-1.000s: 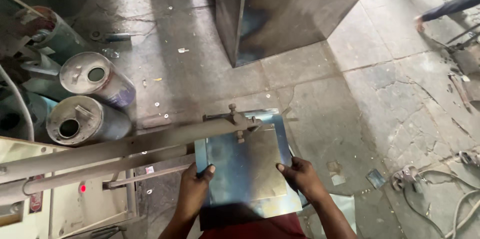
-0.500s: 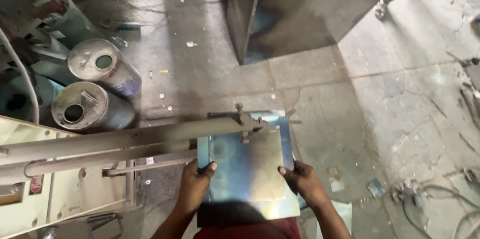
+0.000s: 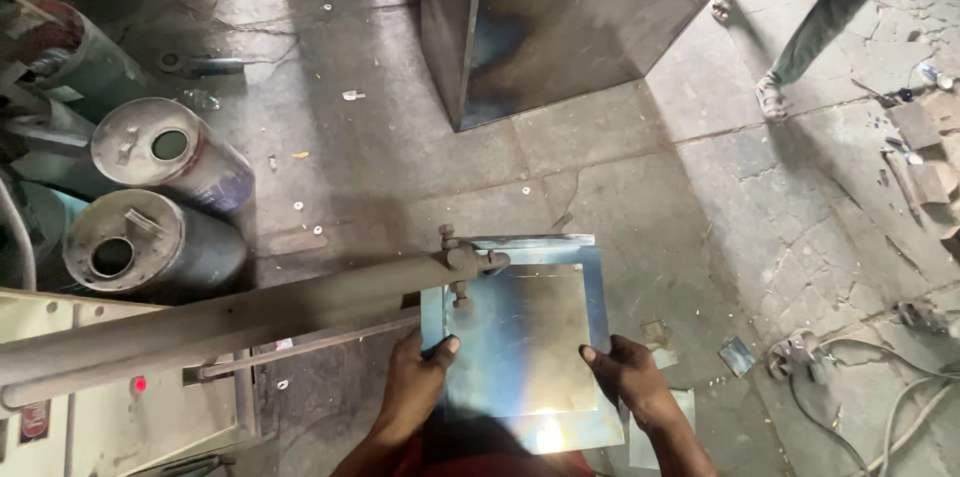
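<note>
Left hand (image 3: 415, 392) and right hand (image 3: 632, 385) — fingers grasping metal sheet (image 3: 525, 337) edges, machine arm (image 3: 250, 322) just beside

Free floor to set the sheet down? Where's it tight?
Bare concrete lies between the metal sheet, the drums and the big steel box. Right of the right hand: scraps and cables. Left of the left hand, the machine arm crowds it.

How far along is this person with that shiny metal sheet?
Done: small offcuts already lie on the floor. In hand: the left hand and right hand grip the metal sheet by its side edges, its far corner under the machine's long bar. Left: no cut or bend in the sheet shows.
</note>
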